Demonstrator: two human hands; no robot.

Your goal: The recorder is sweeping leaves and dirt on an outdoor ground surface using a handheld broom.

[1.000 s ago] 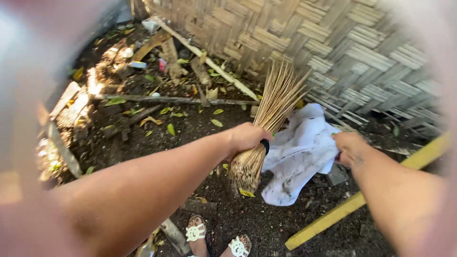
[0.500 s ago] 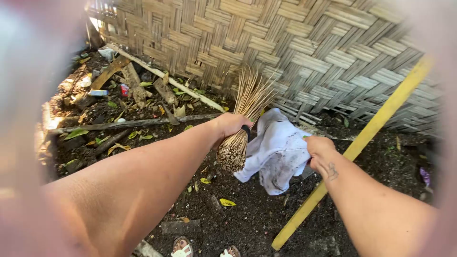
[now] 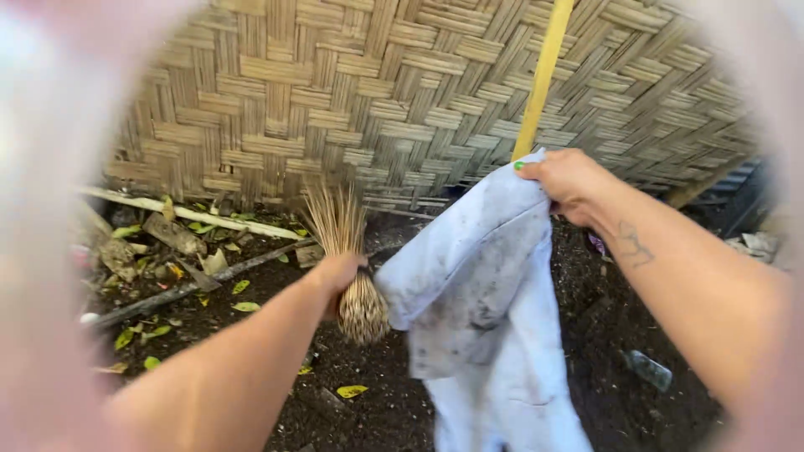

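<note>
My left hand grips a bundle of thin dry sticks, a stick broom, with its splayed tips pointing up toward the woven wall. My right hand holds up a dirty white cloth by its top corner, together with a yellow wooden pole that rises behind the cloth. The cloth hangs down in front of the dark soil and touches the broom's lower end.
A woven bamboo wall stands close ahead. Dark soil covers the ground, with scattered leaves, wood scraps and a long stick at the left. A small bottle lies at the lower right.
My right hand has lifted the cloth off the ground and swung the yellow pole upright. The view has tilted up toward the wall; my feet are out of sight.
</note>
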